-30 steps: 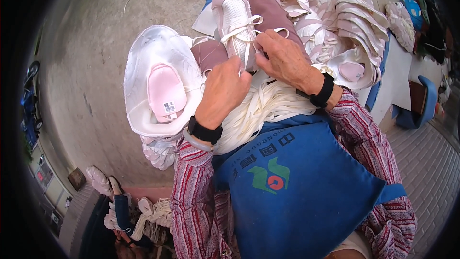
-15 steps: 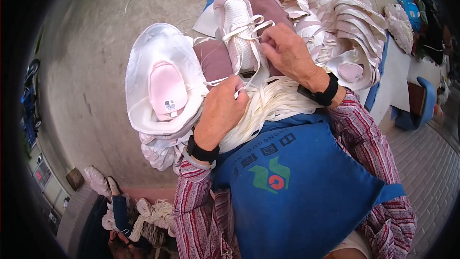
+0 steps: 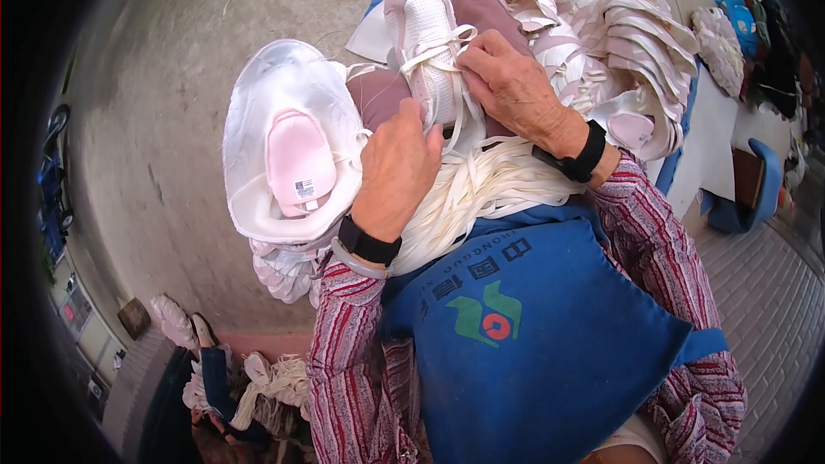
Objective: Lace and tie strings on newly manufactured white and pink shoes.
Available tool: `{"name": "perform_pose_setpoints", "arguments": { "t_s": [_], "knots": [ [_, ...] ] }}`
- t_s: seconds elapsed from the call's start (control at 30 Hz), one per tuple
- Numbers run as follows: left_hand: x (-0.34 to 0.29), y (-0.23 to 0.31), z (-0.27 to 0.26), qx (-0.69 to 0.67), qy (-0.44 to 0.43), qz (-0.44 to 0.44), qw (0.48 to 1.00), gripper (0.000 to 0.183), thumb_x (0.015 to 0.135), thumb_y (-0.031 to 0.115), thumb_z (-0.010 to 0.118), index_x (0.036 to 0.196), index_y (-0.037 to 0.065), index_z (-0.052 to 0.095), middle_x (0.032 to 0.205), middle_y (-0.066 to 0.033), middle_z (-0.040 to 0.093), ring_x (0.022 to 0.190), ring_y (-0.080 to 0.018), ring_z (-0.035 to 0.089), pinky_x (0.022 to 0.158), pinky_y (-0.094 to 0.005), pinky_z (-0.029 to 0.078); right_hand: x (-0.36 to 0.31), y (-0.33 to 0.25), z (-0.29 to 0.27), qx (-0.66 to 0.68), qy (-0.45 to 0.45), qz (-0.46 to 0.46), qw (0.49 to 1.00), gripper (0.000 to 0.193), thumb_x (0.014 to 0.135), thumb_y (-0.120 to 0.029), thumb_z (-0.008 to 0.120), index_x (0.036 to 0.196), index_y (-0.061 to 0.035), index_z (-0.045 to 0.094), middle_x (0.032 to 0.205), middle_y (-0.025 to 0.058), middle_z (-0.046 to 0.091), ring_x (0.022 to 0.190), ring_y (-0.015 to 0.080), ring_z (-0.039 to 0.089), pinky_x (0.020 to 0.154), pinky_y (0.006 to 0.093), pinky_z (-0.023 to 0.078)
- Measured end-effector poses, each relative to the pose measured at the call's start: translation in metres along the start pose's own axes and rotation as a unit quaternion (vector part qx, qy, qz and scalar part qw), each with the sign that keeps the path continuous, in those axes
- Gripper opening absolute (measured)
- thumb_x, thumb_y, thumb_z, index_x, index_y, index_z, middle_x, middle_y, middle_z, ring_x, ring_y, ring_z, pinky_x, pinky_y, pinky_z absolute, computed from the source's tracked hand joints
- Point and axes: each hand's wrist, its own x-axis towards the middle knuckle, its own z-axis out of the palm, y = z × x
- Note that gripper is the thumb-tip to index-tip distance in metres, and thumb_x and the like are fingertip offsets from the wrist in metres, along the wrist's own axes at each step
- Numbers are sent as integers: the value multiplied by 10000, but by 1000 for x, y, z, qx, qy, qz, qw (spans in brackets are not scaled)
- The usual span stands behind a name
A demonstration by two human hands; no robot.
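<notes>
A white and pink shoe upper lies across my lap, toe pointing away, with a flat cream shoelace threaded through its upper part. At the left edge of its opening, my left hand is closed in a pinch on the lace; its fingertips are partly hidden. On the other side, my right hand bends its thumb and fingers together on the lace near the eyelets. Below both hands, a thick bundle of loose cream laces rests on my blue apron.
Nested white uppers with a pink insole stand at my left. A large heap of stacked uppers lies on the right. A blue chair stands farther right. Another person's legs and more laces show at lower left.
My left hand has moved up and slightly forward, from below the shoe opening to its left edge. My right hand has shifted slightly left and forward, closer to the laces.
</notes>
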Motion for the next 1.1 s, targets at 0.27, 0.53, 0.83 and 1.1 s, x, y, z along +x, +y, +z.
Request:
{"name": "perform_pose_setpoints", "arguments": {
  "t_s": [0.27,0.53,0.83,1.1],
  "knots": [
    [4,0,3,59,-5,20,998,187,832,191,606,865,16,549,715,-214,620,693,-413,603,610,-489,460,-1,0,2,-26,-36,32,999,120,849,-98,569,962,-57,565,942,114,563,786,333,603,670,404,495],
    [-2,7,10,96,-39,38,994,132,841,128,525,798,5,548,645,-234,591,650,-426,594,584,-515,457,-13,8,-2,16,-28,27,999,97,856,-94,555,938,-43,562,852,135,564,761,343,585,672,408,475],
    [-24,9,23,115,-121,121,979,104,772,68,514,771,-12,582,614,-211,601,595,-358,633,536,-448,495,-15,12,1,16,-40,35,998,91,853,-90,545,928,-41,562,845,133,567,755,345,584,674,413,474],
    [-25,3,12,58,-146,34,987,161,828,161,546,796,4,562,691,-220,587,688,-411,589,626,-482,454,-19,15,-8,-27,-38,19,999,87,834,-106,535,886,-45,568,829,139,579,748,341,609,647,419,493]
  ]
}}
